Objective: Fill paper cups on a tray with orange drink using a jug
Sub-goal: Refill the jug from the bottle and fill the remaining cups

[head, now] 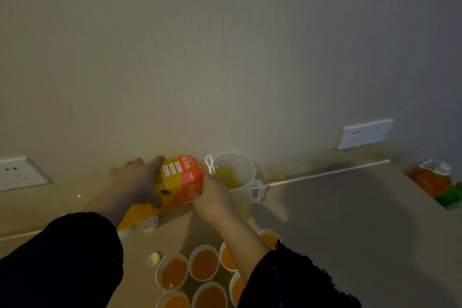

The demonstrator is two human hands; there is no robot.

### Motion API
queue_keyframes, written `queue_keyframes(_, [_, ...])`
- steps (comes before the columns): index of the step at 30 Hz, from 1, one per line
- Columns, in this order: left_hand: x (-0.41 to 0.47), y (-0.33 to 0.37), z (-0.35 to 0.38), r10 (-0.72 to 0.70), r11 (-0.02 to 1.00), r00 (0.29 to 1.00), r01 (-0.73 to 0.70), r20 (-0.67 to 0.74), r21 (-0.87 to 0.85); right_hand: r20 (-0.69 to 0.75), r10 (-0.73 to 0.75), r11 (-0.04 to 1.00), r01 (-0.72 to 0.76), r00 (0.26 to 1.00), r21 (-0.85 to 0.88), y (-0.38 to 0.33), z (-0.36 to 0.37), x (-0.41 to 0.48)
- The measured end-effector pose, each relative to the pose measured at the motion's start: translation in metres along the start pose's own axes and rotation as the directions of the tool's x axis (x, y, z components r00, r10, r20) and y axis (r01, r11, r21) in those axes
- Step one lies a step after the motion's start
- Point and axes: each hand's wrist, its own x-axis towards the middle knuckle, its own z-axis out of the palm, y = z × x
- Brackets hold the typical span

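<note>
**Beige counter [325, 220], bottle [178, 180] tipped into the jug [243, 167]**

Pale textured wall [225, 57] fills most of what I see, with the counter running along its foot. At 12 o'clock from my hands the translucent white jug stands upright against the wall, its handle turned toward 3 o'clock. I hold the big orange-labelled bottle on its side with its mouth at the jug's rim, and orange drink [226, 177] runs down inside the jug. My left hand [140, 180] is wrapped round the bottle's body — fingers over the top, thumb on the near side. My right hand [212, 197] is clamped round the bottle near its neck, just beside the jug. Both my sleeves [62, 262] are black.

At 6 o'clock, by the bottom edge, the paper cups [158, 275] stand bunched close together, and each one I can see holds orange drink. My right forearm crosses over some of them, so I cannot count them all. A small yellow cap [153, 258] lies on the counter just beside the cups, at their 9 o'clock. Something white and round [150, 223] sits below the bottle's base — too dim to tell what it is.

A second bottle [431, 180] of orange drink stands well apart at 3 o'clock, with something green [452, 196] just beside it. White wall sockets sit at 9 o'clock [20, 174] and at 2 o'clock [365, 134]
</note>
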Motion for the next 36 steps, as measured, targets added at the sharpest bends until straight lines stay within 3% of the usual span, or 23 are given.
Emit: queue_keyframes(36, [-0.0004,0.0028,-0.0042,0.003,1.000,0.999,-0.003,0.034,0.009,-0.021,0.025,0.995,-0.023,0.999,0.097,-0.0045,-0.0050,-0.0034])
